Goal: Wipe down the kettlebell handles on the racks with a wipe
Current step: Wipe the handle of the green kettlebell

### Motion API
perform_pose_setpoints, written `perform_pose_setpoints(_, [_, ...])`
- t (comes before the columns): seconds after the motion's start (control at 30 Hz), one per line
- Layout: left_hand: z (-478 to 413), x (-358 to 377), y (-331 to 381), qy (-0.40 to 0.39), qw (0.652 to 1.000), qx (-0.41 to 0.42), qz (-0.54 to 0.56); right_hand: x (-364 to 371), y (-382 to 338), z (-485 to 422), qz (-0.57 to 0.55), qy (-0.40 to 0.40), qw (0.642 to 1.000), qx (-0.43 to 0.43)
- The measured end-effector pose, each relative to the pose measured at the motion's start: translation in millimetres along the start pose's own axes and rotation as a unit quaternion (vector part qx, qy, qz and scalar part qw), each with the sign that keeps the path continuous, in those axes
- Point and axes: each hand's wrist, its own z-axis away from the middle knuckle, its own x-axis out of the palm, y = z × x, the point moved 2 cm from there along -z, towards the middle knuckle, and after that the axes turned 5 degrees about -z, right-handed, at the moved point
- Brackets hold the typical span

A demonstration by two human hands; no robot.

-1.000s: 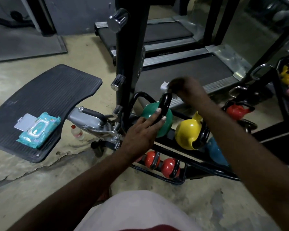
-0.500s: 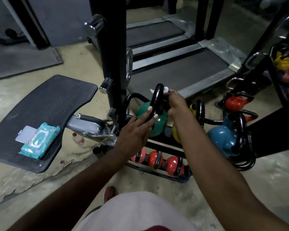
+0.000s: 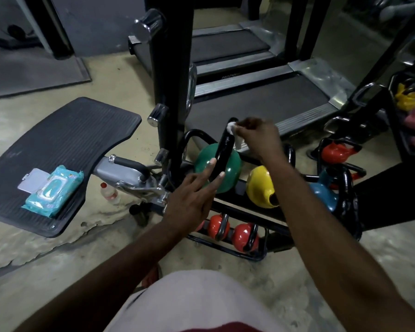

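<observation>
At frame centre our right hand (image 3: 259, 137) pinches the wipe (image 3: 231, 127) atop the handle (image 3: 222, 152) of the green kettlebell (image 3: 231, 167). The straight fingers of our left hand (image 3: 189, 200) steady it. Next, we probably rub downward.

A black ribbed rubber mat (image 3: 65, 149) is lying on the concrete floor (image 3: 58, 259) to the left, and the floor is cracking and flaking along the mat's near edge. A teal pack of wipes (image 3: 54, 191) is resting on the near part of the mat, its white lid flap hanging open. A small bottle with a red cap (image 3: 109, 194) is sitting on the floor just beside the mat, near a grey metal bracket (image 3: 127, 172) that is carrying a black-gripped lever. A black upright post (image 3: 170, 68) is rising in the middle, with chrome pegs (image 3: 147, 26) sticking out of it. Behind it, two treadmills (image 3: 261, 101) are standing side by side.
</observation>
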Motion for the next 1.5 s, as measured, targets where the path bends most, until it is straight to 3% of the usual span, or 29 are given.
perform_pose_setpoints(0.1, [16.2, 10.0, -0.7, -0.040, 0.999, 0.012, -0.026, 3.4, -41.1, -31.5, 0.227, -0.107, 0.963, -0.098])
perform_pose_setpoints(0.23, [20.9, 12.1, -1.7, -0.060, 0.997, 0.031, -0.039, 29.6, -81.7, -55.1, 0.485, -0.240, 0.833, -0.114])
perform_pose_setpoints(0.33, [16.1, 3.9, 3.1, -0.022, 0.995, 0.070, -0.062, 57.4, -91.5, -50.0, 0.569, -0.341, 0.739, -0.120])
perform_pose_setpoints(0.4, [14.3, -1.4, 5.3, -0.005, 0.993, 0.084, -0.077, 59.1, -92.6, -51.5, 0.592, -0.362, 0.710, -0.124])
perform_pose_setpoints(0.5, [18.1, 1.8, 2.8, -0.040, 0.995, 0.065, -0.062, 45.0, -94.9, -53.3, 0.556, -0.350, 0.742, -0.133])
perform_pose_setpoints(0.6, [21.0, 7.4, -1.5, -0.079, 0.995, 0.043, -0.035, 26.0, -84.1, -22.8, 0.492, -0.332, 0.777, -0.210])
perform_pose_setpoints(0.7, [21.3, 10.7, -2.7, -0.114, 0.993, 0.027, -0.031, 5.3, -49.4, 16.9, 0.278, -0.173, 0.917, -0.229])
perform_pose_setpoints(0.77, [22.0, 10.9, -1.2, -0.123, 0.992, 0.021, -0.027, 0.6, -19.0, 35.3, 0.093, -0.039, 0.976, -0.191])
perform_pose_setpoints(0.8, [22.4, 10.3, 0.1, -0.124, 0.992, 0.021, -0.023, 3.8, -5.5, 41.0, 0.000, 0.005, 0.989, -0.146])
perform_pose_setpoints(0.87, [22.2, 8.9, 3.6, -0.128, 0.991, 0.023, -0.017, 16.5, 12.1, 46.0, -0.182, 0.038, 0.982, -0.028])
perform_pose_setpoints(0.9, [21.9, 8.1, 5.2, -0.130, 0.991, 0.024, -0.014, 23.5, 16.7, 44.8, -0.273, 0.036, 0.961, 0.030])
perform_pose_setpoints(0.97, [20.9, 5.2, 6.0, -0.133, 0.991, 0.026, -0.018, 31.3, 18.7, 37.3, -0.449, 0.027, 0.885, 0.122])
perform_pose_setpoints(1.03, [19.6, 2.0, 3.6, -0.135, 0.990, 0.032, -0.024, 35.0, 17.3, 33.1, -0.555, 0.030, 0.811, 0.180])
perform_pose_setpoints(1.1, [19.1, -0.9, 0.4, -0.132, 0.990, 0.047, -0.032, 40.7, 17.4, 40.4, -0.576, 0.039, 0.794, 0.192])
perform_pose_setpoints(1.33, [17.4, -1.0, 0.1, -0.124, 0.991, 0.043, -0.040, 42.0, 13.8, 59.9, -0.468, 0.082, 0.866, 0.157])
perform_pose_setpoints(1.43, [20.6, 0.4, 1.8, -0.111, 0.992, 0.048, -0.031, 35.5, 15.5, 75.8, -0.270, 0.087, 0.958, 0.051])
perform_pose_setpoints(1.5, [21.7, 4.6, 2.7, -0.105, 0.992, 0.068, -0.029, 26.9, 7.2, 79.2, -0.085, 0.067, 0.993, -0.057])
